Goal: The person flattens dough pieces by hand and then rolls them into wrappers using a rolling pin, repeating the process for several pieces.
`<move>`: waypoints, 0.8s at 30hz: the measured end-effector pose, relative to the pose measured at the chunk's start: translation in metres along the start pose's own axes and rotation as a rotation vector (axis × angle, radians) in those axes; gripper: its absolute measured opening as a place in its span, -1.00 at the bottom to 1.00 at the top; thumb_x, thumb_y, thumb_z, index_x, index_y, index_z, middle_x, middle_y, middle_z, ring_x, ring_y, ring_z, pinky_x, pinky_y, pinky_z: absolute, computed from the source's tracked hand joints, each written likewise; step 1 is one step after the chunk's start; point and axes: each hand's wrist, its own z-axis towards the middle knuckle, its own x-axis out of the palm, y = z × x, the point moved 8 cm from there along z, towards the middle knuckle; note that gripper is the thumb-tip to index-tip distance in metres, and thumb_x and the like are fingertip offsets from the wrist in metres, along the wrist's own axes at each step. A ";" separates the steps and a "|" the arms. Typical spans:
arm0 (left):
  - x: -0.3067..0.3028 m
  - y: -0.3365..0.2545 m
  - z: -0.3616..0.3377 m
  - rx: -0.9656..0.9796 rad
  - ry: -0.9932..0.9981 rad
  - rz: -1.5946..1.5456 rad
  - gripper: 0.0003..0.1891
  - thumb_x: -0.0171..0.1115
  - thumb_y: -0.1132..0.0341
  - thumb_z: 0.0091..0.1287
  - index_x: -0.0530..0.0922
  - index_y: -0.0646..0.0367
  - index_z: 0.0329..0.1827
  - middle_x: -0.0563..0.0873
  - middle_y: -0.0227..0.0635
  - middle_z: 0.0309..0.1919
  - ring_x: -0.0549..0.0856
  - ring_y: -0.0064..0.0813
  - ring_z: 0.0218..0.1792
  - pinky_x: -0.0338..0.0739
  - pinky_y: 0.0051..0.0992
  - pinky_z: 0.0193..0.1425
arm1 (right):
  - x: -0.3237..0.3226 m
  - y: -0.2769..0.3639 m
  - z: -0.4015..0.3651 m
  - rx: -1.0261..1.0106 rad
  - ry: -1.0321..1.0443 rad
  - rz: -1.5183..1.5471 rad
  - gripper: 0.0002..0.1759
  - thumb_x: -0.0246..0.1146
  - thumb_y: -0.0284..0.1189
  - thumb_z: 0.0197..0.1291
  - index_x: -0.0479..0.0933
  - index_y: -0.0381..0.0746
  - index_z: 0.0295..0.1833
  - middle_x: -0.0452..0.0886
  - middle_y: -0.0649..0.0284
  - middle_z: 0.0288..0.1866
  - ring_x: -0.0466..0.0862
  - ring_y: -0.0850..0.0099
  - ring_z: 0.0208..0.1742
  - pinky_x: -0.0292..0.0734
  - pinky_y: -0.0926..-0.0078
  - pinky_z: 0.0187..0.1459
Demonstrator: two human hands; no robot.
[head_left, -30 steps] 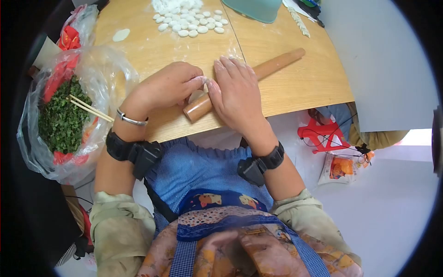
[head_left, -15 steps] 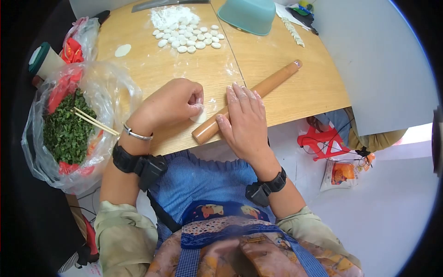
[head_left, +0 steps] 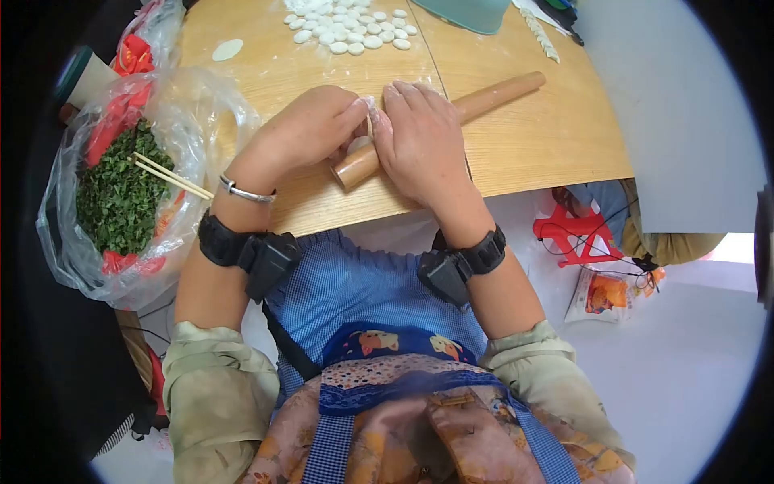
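Note:
My right hand (head_left: 423, 137) lies over a wooden rolling pin (head_left: 500, 97), its palm on the pin and its floury fingers close together and bent over the far side. Close beside it, my left hand (head_left: 318, 125) is closed, thumb and fingers pinched together near the pin's left end. A small white dough disc lay under these fingertips a moment ago; now it is mostly hidden by the hands and the pin. A flat rolled dough wrapper (head_left: 228, 50) rests on the table to the left. Several small dough pieces (head_left: 355, 32) are grouped at the back.
On the left, a plastic bag (head_left: 56, 242) holds chopped greens (head_left: 121, 202), with chopsticks (head_left: 173, 177) stuck in. A teal basin (head_left: 468, 12) and a pleated dough strip (head_left: 538, 34) sit on the wooden table (head_left: 556, 153) at the back right. A red stool (head_left: 576, 234) stands below.
The right hand has slid forward over the pin, and the pin has shifted slightly. My left fingers have come right up against the right thumb. The view has tilted downward.

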 end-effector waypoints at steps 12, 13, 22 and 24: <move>0.005 -0.011 -0.003 0.119 0.027 0.174 -0.86 0.35 0.42 0.21 0.58 0.33 -0.37 0.63 -0.37 -0.55 0.63 -0.62 -0.47 0.54 -0.53 -0.34 | -0.035 0.001 -0.059 0.053 0.087 -0.048 -0.35 0.19 -0.15 0.39 0.44 -0.45 0.37 0.52 -0.11 0.38 0.44 -0.01 0.44 0.15 -0.04 0.54; 0.006 -0.008 -0.004 0.035 0.075 0.121 -0.84 0.35 0.40 0.24 0.58 0.32 -0.37 0.63 -0.38 -0.55 0.64 -0.63 -0.47 0.55 -0.55 -0.36 | -0.036 0.001 -0.060 0.057 0.092 -0.051 -0.35 0.19 -0.15 0.39 0.43 -0.46 0.37 0.52 -0.11 0.37 0.45 -0.01 0.44 0.14 -0.04 0.54; 0.009 0.002 -0.001 -0.044 0.124 -0.074 -0.64 0.10 0.22 0.52 0.59 0.33 -0.38 0.61 -0.40 -0.60 0.60 -0.64 -0.58 0.51 -0.58 -0.49 | -0.011 -0.001 -0.016 -0.017 0.060 0.014 -0.47 0.19 -0.21 0.36 0.56 -0.46 0.19 0.63 -0.09 0.21 0.55 0.01 0.31 0.30 -0.02 0.41; 0.005 -0.001 -0.001 -0.032 0.057 -0.036 -0.64 0.08 0.25 0.48 0.60 0.36 -0.42 0.64 -0.29 -0.61 0.63 -0.50 -0.59 0.55 -0.47 -0.44 | -0.001 -0.001 -0.002 0.004 0.098 0.029 -0.49 0.19 -0.21 0.36 0.58 -0.46 0.16 0.65 -0.08 0.18 0.55 0.01 0.29 0.31 -0.02 0.39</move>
